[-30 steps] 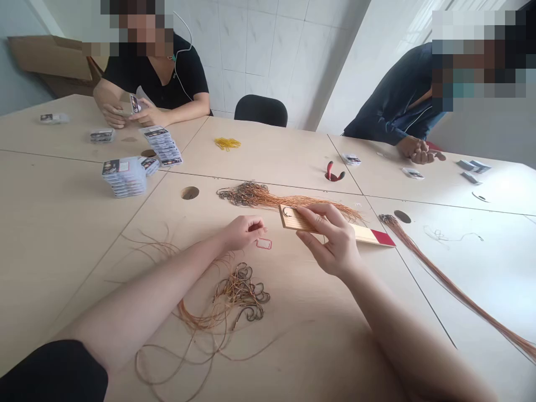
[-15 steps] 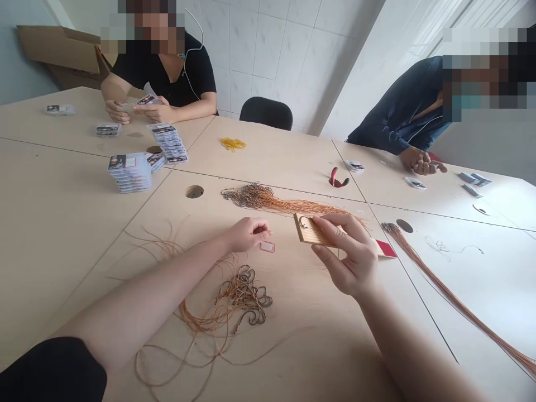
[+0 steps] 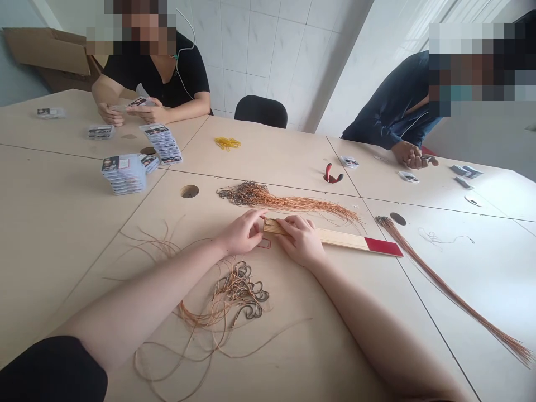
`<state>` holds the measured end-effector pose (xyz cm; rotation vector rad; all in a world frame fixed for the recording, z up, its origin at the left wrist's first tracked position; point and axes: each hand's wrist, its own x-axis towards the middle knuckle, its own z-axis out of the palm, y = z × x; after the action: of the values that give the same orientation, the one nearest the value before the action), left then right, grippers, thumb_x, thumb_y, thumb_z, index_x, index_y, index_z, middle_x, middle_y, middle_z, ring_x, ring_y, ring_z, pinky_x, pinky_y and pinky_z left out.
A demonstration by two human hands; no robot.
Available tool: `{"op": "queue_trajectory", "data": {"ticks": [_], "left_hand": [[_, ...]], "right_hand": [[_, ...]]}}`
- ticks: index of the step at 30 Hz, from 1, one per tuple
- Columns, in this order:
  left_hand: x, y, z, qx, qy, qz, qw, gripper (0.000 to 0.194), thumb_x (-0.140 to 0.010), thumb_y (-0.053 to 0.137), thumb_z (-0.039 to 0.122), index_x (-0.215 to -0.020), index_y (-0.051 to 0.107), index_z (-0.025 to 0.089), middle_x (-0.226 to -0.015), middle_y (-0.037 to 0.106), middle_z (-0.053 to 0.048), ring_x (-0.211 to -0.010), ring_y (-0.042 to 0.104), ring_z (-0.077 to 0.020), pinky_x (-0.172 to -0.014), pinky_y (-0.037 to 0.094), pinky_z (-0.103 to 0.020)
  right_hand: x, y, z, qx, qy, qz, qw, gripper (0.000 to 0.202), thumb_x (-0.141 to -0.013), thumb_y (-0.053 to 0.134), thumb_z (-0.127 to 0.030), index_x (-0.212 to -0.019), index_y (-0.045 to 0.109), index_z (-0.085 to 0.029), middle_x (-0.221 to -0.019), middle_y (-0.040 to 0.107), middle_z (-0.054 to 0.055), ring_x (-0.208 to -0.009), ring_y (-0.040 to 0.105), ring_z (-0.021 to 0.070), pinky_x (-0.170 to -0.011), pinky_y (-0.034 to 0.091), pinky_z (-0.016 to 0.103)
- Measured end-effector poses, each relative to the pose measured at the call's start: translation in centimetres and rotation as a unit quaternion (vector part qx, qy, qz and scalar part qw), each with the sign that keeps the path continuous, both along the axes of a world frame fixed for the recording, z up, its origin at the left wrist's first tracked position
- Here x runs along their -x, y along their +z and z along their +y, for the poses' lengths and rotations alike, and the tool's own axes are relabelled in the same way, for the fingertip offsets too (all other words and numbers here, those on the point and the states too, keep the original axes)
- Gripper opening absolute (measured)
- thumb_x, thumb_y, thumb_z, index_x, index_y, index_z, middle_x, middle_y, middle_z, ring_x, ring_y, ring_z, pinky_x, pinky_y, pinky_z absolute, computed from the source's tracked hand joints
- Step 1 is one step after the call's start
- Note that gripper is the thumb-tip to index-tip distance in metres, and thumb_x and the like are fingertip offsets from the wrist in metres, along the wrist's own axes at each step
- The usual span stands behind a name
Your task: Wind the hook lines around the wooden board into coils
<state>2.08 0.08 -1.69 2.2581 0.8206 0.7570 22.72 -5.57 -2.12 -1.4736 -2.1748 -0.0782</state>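
Observation:
Near the middle of the table, my right hand (image 3: 304, 240) is closed over the left part of a long wooden strip (image 3: 341, 237) with a red far end (image 3: 383, 247). A fish hook (image 3: 271, 222) lies on the strip's left end, beside my right fingers. My left hand (image 3: 240, 233) is at that same end with curled fingers; what they hold, if anything, is hidden. Partly behind the hands lies a small red-bordered label (image 3: 264, 243). Closer to me is a loose pile of fish hooks (image 3: 247, 290) with tangled orange-brown lines (image 3: 190, 318).
Behind my hands lies a bundle of hooked lines (image 3: 251, 194); another bundle (image 3: 444, 290) stretches along the right. Red-handled pliers (image 3: 333, 176) stick out of a table hole. Stacked clear boxes (image 3: 123, 176) and yellow bands (image 3: 227, 143) lie farther back. Two people sit across the table.
My right hand has lowered the wooden strip and moved it left, to my left hand. The strip's long red-ended part now shows. My left hand's fingers have shifted up to the strip's end.

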Motion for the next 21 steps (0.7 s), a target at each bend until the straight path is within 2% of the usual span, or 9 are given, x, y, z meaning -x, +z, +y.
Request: {"op": "queue_trajectory", "data": {"ticks": [3, 6, 10, 13, 17, 21], "left_hand": [[0.3, -0.1, 0.1, -0.043, 0.057, -0.014, 0.997, 0.032, -0.069, 0.050, 0.010, -0.101, 0.045, 0.018, -0.095, 0.048, -0.006, -0.074, 0.052, -0.0128, -0.061, 0.046, -0.025], [0.6, 0.2, 0.2, -0.073, 0.043, 0.030, 0.996, 0.018, -0.065, 0.049, 0.009, -0.081, 0.045, 0.018, -0.086, 0.045, -0.003, -0.071, 0.049, -0.0131, -0.061, 0.044, -0.026], [0.6, 0.6, 0.0, -0.081, -0.007, 0.083, 0.993, 0.022, -0.066, 0.049, 0.010, -0.086, 0.047, 0.019, -0.090, 0.047, -0.003, -0.071, 0.049, -0.0133, -0.068, 0.044, -0.028], [0.3, 0.8, 0.0, -0.082, -0.018, 0.101, 0.991, 0.017, -0.068, 0.049, 0.012, -0.083, 0.047, 0.018, -0.089, 0.047, -0.003, -0.069, 0.049, -0.0132, -0.065, 0.043, -0.027], [0.0, 1.0, -0.2, -0.096, -0.017, 0.099, 0.990, 0.008, -0.069, 0.048, 0.012, -0.073, 0.045, 0.018, -0.084, 0.047, -0.002, -0.066, 0.047, -0.0129, -0.061, 0.041, -0.026], [0.1, 1.3, -0.4, -0.127, -0.009, 0.082, 0.989, 0.008, -0.069, 0.049, 0.012, -0.069, 0.044, 0.019, -0.080, 0.048, -0.003, -0.075, 0.048, -0.0158, -0.070, 0.041, -0.029]], "right_hand": [[0.1, -0.1, 0.2, -0.001, -0.003, -0.001, 1.000, 0.037, -0.086, 0.049, -0.036, -0.119, 0.054, -0.022, -0.105, 0.055, 0.007, -0.096, 0.050, 0.0211, -0.086, 0.035, 0.037], [0.1, -0.3, 0.2, -0.001, -0.006, -0.004, 1.000, 0.038, -0.086, 0.049, -0.036, -0.120, 0.054, -0.022, -0.106, 0.055, 0.008, -0.096, 0.050, 0.0212, -0.086, 0.034, 0.037], [0.3, -0.2, -0.1, 0.004, -0.009, -0.005, 1.000, 0.037, -0.086, 0.048, -0.037, -0.120, 0.054, -0.022, -0.106, 0.055, 0.008, -0.096, 0.050, 0.0213, -0.086, 0.034, 0.036], [0.3, -0.2, -0.3, 0.005, -0.004, -0.005, 1.000, 0.037, -0.087, 0.048, -0.038, -0.119, 0.055, -0.022, -0.105, 0.056, 0.008, -0.095, 0.050, 0.0212, -0.085, 0.034, 0.036], [0.1, -0.2, -0.7, 0.007, 0.012, -0.012, 1.000, 0.037, -0.087, 0.047, -0.037, -0.120, 0.055, -0.022, -0.106, 0.055, 0.009, -0.096, 0.050, 0.0219, -0.083, 0.035, 0.036], [-0.7, -0.2, -1.3, 0.012, 0.023, -0.009, 1.000, 0.037, -0.088, 0.046, -0.036, -0.121, 0.054, -0.023, -0.108, 0.054, 0.010, -0.096, 0.050, 0.0219, -0.084, 0.035, 0.038]]}}
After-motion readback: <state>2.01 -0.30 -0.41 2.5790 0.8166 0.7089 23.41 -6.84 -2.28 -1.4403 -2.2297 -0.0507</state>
